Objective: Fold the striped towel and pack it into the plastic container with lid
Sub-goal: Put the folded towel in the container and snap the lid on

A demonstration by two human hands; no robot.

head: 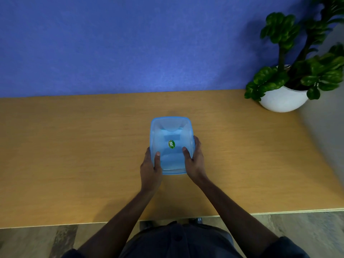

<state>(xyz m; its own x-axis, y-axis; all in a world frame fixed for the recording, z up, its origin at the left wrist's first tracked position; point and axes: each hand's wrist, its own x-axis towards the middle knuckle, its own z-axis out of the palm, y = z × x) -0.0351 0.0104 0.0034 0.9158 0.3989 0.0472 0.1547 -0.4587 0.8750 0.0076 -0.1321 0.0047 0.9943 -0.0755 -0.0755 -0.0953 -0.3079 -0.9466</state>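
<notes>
A translucent blue plastic container (171, 131) with its lid on stands in the middle of the wooden table (74, 146). A green oval sticker (171, 144) sits on the lid. Pale fabric shows dimly through the lid; no stripes can be made out. My left hand (151, 168) grips the container's near left side, thumb on top of the lid. My right hand (194, 161) grips the near right side, thumb on the lid as well.
A potted green plant in a white round pot (283, 99) stands at the table's far right corner. A blue wall (130, 43) runs along the table's back edge. The table's front edge lies close to my body.
</notes>
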